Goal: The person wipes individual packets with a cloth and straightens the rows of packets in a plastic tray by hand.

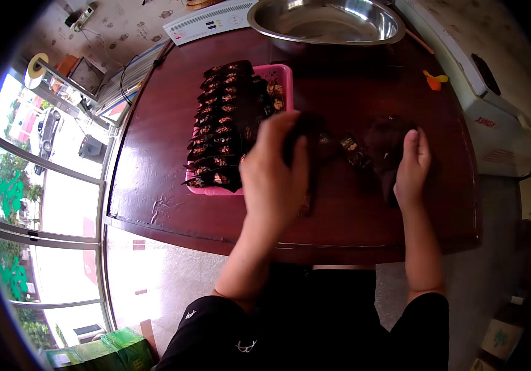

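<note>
A pink basket (287,83) holds rows of dark packets (222,123) with orange and gold print. My left hand (274,164) is just right of the basket, its fingers curled round a dark item that is blurred and partly hidden. On the right, my right hand (412,167) holds the side of a dark brown bundle (386,145), thumb up along its edge. Between my hands, a small dark packet with gold print (352,148) lies on the dark red table (154,136).
A large steel basin (327,25) stands at the table's back, beside a white panel device (210,23). An orange and yellow object (435,80) lies at the right. Right of the table is a white appliance (500,123); windows are at the left.
</note>
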`<state>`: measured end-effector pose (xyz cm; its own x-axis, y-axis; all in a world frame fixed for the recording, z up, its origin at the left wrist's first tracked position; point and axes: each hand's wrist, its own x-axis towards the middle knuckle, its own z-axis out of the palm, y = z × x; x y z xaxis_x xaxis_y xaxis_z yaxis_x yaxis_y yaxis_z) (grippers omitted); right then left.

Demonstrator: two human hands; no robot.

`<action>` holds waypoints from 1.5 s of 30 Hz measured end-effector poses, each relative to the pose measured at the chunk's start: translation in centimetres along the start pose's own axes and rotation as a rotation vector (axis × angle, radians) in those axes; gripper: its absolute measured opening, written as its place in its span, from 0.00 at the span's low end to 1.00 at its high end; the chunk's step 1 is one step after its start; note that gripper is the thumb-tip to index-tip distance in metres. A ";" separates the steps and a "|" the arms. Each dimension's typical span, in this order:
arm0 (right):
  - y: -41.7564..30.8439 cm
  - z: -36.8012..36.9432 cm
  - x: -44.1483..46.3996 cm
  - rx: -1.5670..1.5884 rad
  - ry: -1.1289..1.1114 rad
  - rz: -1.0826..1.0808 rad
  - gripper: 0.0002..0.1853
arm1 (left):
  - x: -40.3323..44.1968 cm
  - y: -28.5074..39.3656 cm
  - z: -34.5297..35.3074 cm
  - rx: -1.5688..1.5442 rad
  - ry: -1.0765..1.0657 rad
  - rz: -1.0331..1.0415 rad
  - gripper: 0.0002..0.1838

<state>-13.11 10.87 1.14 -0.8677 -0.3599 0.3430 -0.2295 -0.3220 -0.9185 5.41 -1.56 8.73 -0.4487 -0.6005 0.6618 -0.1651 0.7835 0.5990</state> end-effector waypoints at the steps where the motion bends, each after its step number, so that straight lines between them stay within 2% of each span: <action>1: 0.0 -0.3 0.2 -0.011 -0.006 -0.020 0.17 | 0.5 -0.8 -0.7 -0.020 0.052 -0.081 0.18; 3: -0.4 -0.1 -0.2 -0.070 -0.059 -0.010 0.17 | 1.3 -2.4 -1.5 0.158 0.064 -0.046 0.20; 7: -0.6 0.2 -0.8 -0.178 -0.289 -0.104 0.16 | 1.1 -3.9 -1.1 0.267 -0.057 -0.021 0.18; 9: -0.4 0.2 -0.7 -0.153 -0.314 -0.106 0.16 | 0.7 -4.6 -0.8 0.313 -0.096 -0.002 0.17; 11: -0.7 0.1 -0.6 -0.154 -0.294 -0.099 0.15 | 0.1 -5.3 -0.4 0.560 -0.069 0.048 0.14; 12: -0.9 0.1 -0.6 -0.154 -0.276 -0.093 0.15 | 0.0 -5.0 -0.4 0.614 -0.099 -0.028 0.13; 15: -1.2 0.3 -0.4 -0.079 -0.225 -0.067 0.14 | -0.3 -5.0 -0.4 0.722 -0.176 -0.011 0.15; 20: -1.0 -0.2 0.2 -0.088 -0.127 -0.107 0.15 | -0.4 -4.1 -2.3 0.668 -0.389 0.001 0.28; 23: -1.2 -0.8 0.4 -0.091 -0.066 -0.039 0.16 | -0.5 -4.9 -2.4 0.656 -0.386 -0.017 0.26; 30: -1.3 -0.5 0.2 -0.121 -0.126 -0.104 0.15 | -1.1 -4.8 -1.9 0.747 -0.459 -0.077 0.25; 32: -1.2 -0.7 0.4 -0.117 -0.134 -0.105 0.15 | -1.1 -4.2 -2.2 0.792 -0.491 -0.091 0.28; 36: -1.8 -1.0 1.1 -0.034 0.048 -0.071 0.16 | -1.2 -3.4 -2.7 0.681 -0.382 -0.022 0.25; 37: -2.0 -1.1 1.4 -0.004 0.112 -0.057 0.16 | -1.0 -2.8 -2.5 0.642 -0.293 0.051 0.22; 39: -1.9 -2.0 1.9 0.026 0.194 0.004 0.16 | -0.5 -1.4 -1.6 0.403 -0.191 0.158 0.18; 41: -2.7 -2.6 2.3 0.067 0.305 0.044 0.20 | -0.9 0.8 0.6 0.084 -0.313 0.156 0.15; 42: -3.2 -3.2 2.4 0.022 0.382 0.113 0.26 | -1.2 1.4 2.1 0.021 -0.397 0.223 0.15; 43: -3.2 -3.9 2.6 0.008 0.389 0.106 0.26 | -2.0 1.4 4.4 0.050 -0.454 0.233 0.14; 45: -3.3 -5.3 3.1 0.107 0.292 -0.077 0.26 | -3.5 -0.1 8.9 0.129 -0.547 0.246 0.20</action>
<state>-17.42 15.48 4.20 -0.9430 -0.0693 0.3256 -0.2652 -0.4346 -0.8607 -0.87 1.86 2.35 -0.8673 -0.2571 0.4262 -0.0887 0.9224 0.3759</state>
